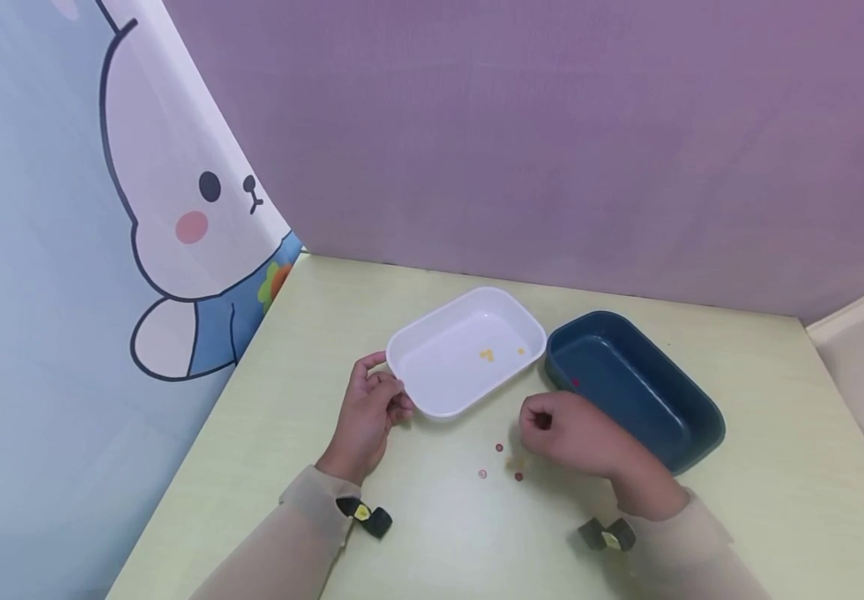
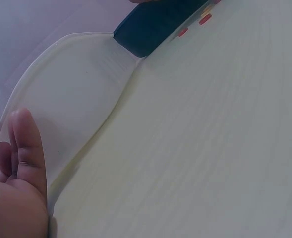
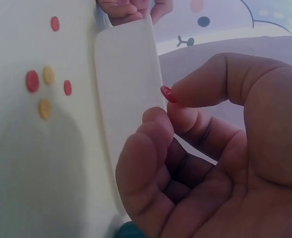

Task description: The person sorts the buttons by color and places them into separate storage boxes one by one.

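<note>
My left hand (image 1: 362, 417) holds the near-left end of a white tray (image 1: 442, 362), thumb near its rim and fingers against the outer wall. Several small yellow buttons (image 1: 487, 355) lie inside it. Between thumb and forefinger, my right hand (image 1: 577, 433) pinches a small red button (image 3: 168, 94), seen in the right wrist view. That hand is raised over the table by the near-left side of a dark blue tray (image 1: 626, 379). One red button (image 1: 576, 382) shows inside the blue tray. On the table, left of my right hand, several loose red buttons (image 3: 32, 81) and yellow buttons (image 3: 45, 109) are scattered.
Both trays stand side by side on a pale yellow table (image 1: 432, 542). A purple backdrop (image 1: 551, 150) rises behind it. To the left hangs a light blue cloth (image 1: 34, 292) with a cartoon animal. A white surface (image 1: 862, 375) borders the right side.
</note>
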`<action>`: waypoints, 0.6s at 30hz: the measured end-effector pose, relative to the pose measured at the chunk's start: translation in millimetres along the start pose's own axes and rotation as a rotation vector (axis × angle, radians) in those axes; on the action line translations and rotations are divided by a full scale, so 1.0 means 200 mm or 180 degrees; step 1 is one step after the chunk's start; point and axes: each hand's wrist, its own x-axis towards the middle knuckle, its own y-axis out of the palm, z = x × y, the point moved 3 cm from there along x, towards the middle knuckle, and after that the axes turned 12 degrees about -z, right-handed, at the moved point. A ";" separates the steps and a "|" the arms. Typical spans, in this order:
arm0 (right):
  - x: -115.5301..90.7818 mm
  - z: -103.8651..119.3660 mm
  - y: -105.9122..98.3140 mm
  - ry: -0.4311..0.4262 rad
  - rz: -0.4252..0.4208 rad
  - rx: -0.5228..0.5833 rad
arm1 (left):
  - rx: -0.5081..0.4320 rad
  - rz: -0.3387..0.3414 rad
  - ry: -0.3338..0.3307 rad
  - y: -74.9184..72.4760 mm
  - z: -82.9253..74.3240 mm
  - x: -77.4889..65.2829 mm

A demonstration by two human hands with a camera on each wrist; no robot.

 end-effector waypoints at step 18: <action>0.01 0.00 -0.12 0.0150 -0.0005 0.0142 | -0.0024 0.0006 0.0027 0.00 0.01 0.00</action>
